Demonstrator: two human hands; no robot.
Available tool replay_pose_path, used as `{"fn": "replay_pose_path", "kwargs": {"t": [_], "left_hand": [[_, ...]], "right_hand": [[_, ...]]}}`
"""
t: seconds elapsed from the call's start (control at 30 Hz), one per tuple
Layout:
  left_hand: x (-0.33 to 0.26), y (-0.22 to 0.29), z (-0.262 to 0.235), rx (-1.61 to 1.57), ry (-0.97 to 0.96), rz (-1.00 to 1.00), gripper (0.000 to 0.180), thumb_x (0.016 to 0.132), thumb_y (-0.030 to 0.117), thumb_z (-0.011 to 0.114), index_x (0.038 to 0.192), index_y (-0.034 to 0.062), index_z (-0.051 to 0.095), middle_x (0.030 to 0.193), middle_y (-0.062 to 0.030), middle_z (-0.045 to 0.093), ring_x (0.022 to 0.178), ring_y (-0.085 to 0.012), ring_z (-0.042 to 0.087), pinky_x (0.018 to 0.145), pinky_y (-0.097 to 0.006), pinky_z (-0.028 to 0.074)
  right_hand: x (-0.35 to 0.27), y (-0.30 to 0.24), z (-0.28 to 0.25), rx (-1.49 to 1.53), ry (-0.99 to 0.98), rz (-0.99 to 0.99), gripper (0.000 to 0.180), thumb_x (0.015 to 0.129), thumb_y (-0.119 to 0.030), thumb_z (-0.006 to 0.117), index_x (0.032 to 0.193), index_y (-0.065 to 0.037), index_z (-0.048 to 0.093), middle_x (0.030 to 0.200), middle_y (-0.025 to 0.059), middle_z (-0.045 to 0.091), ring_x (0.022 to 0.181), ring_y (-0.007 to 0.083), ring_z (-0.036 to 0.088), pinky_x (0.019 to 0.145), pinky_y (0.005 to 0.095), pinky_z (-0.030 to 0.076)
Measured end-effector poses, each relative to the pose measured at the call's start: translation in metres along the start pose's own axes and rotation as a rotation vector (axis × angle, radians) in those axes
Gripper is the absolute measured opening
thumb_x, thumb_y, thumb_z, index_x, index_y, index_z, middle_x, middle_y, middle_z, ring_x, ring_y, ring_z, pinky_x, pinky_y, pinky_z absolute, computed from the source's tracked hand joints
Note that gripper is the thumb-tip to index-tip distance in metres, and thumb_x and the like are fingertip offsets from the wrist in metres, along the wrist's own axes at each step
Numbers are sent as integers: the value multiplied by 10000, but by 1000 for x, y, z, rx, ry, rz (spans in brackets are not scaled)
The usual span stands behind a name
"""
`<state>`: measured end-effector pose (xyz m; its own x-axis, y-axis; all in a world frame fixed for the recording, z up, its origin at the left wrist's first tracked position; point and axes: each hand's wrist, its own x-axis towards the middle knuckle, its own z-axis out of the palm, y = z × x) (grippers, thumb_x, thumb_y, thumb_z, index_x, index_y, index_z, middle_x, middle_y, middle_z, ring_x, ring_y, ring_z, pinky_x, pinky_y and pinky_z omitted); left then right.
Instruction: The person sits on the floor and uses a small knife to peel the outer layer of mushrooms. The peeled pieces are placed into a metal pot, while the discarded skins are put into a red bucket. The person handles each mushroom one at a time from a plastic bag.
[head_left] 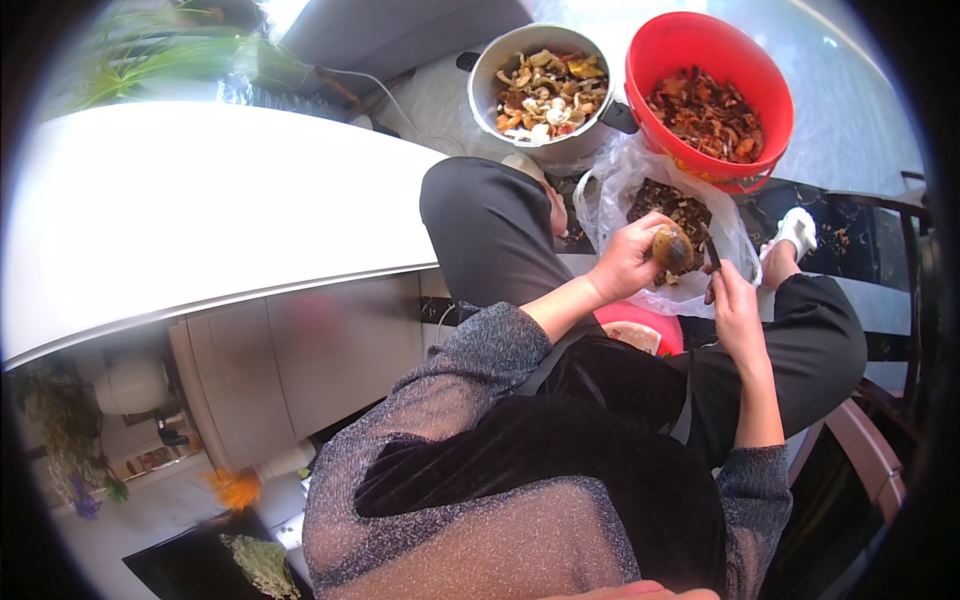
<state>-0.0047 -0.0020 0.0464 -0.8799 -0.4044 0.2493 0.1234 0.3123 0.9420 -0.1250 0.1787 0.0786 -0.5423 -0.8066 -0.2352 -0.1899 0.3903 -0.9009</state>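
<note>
Mushroom (673, 249): my left hand (625, 262) fingers grasp it
Knife (711, 250): right hand (737, 305) fingers clenched on it
Pot (484, 85): cut mushrooms
Red bucket (650, 55): mushrooms
Plastic bag (612, 190): dark trimmings

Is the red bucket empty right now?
No, the red bucket holds a heap of brown and orange mushroom pieces.

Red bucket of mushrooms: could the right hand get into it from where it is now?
Probably yes. The right hand holds a knife just short of the red bucket, whose top is open; only the plastic bag lies between.
</note>
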Motion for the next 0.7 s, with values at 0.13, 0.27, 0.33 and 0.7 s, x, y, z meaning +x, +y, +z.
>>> {"fn": "replay_pose_path", "kwargs": {"t": [0.13,0.27,0.33,0.7], "left_hand": [[-1,0,-5,185,-131,26,240,804,38,656,1043,20,653,1052,-134,637,918,-321,662,802,-352,531],[0,1,-5,311,-142,99,226,781,55,665,1004,19,650,1040,-140,645,912,-360,658,775,-384,539],[0,2,-5,333,-149,115,227,769,63,670,990,19,649,1041,-139,648,912,-362,658,768,-397,539],[3,5,-8,381,-154,145,238,756,55,647,992,29,658,1046,-129,655,914,-350,659,772,-402,541]], "right_hand": [[-7,-19,-6,-193,-9,-144,167,964,-37,476,1098,22,556,787,214,600,739,388,614,664,426,476],[-11,-30,-4,-413,-2,-256,212,920,-6,484,1115,24,561,906,242,638,852,431,634,716,471,504],[-12,-31,-5,-496,13,-309,231,894,11,486,1109,24,569,951,247,644,876,434,638,730,482,512],[-10,-30,-11,-294,-84,-102,162,963,-49,469,1061,28,572,892,260,630,856,442,628,712,462,489]]}}
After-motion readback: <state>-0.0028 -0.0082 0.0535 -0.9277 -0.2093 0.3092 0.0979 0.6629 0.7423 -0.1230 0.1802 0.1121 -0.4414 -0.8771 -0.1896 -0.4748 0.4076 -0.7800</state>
